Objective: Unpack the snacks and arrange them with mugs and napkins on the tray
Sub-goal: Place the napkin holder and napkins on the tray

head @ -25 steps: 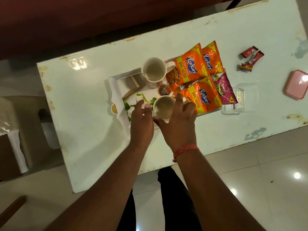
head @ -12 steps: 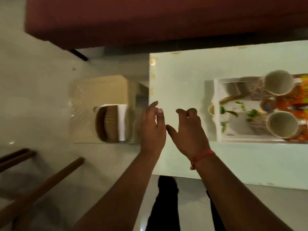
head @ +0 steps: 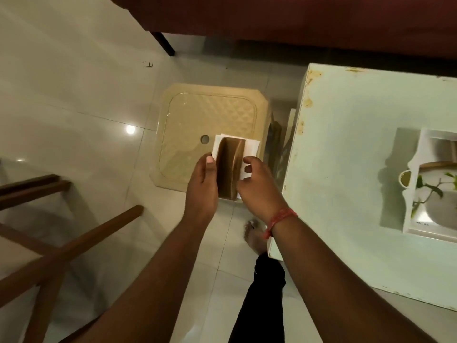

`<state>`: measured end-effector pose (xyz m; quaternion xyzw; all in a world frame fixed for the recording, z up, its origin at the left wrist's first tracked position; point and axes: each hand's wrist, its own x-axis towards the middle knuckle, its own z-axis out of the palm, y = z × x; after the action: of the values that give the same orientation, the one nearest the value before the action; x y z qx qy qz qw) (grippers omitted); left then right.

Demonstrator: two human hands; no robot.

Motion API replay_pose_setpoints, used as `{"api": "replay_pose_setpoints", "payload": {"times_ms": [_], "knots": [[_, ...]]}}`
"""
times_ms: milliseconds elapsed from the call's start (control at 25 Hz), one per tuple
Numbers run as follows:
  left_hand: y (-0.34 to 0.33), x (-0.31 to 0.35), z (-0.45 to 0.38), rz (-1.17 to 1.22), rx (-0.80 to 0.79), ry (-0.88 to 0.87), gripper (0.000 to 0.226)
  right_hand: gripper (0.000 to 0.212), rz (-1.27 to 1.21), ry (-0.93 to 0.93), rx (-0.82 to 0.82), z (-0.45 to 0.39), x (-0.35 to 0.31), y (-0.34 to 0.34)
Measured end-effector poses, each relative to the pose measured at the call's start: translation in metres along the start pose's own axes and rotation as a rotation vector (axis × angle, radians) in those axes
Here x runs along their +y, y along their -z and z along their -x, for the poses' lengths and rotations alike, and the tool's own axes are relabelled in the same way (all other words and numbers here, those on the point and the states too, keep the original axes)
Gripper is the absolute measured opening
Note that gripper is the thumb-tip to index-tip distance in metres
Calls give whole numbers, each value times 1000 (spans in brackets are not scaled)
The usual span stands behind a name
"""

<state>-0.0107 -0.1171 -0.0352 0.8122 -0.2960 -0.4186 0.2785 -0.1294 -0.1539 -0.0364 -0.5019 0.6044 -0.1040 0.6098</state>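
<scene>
A brown wooden napkin holder [head: 231,169] with white napkins [head: 252,147] stands on a beige plastic stool [head: 210,112] to the left of the white table [head: 346,144]. My left hand [head: 201,181] lies with straight fingers against the holder's left side. My right hand [head: 257,186] pinches a white napkin at the holder's right side. The white tray [head: 425,134] sits at the far right on the table, cut off by the frame edge, with a blurred mug [head: 442,211] in it. The snacks are out of view.
Wooden chair legs [head: 74,246] cross the lower left. A dark red sofa [head: 296,18] runs along the top. My bare foot [head: 254,236] stands on the tiled floor between stool and table. A small cup [head: 405,178] sits by the tray's left rim.
My view has swung left from the tray to the stool. Both hands left the tray, crossed the table edge and now reach the napkin holder; the right one has taken a napkin.
</scene>
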Motion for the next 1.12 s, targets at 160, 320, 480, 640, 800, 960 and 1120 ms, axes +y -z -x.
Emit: {"api": "replay_pose_setpoints", "payload": {"times_ms": [160, 320, 480, 640, 800, 960, 1120], "knots": [[-3, 3, 5, 74, -44, 87, 50, 54, -144, -16, -44, -2, 1, -10], [-21, 22, 28, 82, -38, 66, 45, 54, -238, -5, 16, 16, 12, 6], [-78, 52, 62, 44, -159, 31, 29, 60, -163, -17, 124, 41, 44, 68], [-163, 78, 101, 49, -341, -24, 25, 52, -170, -75, 243, 71, 88, 155], [-255, 107, 143, 64, -473, -109, 23, 39, -197, -97, 376, 93, 134, 240], [-317, 125, 156, 34, -551, -159, 36, 43, -189, -128, 434, 93, 162, 292], [-357, 129, 152, 54, -599, -82, 40, 56, -230, -183, 416, 82, 181, 320]]}}
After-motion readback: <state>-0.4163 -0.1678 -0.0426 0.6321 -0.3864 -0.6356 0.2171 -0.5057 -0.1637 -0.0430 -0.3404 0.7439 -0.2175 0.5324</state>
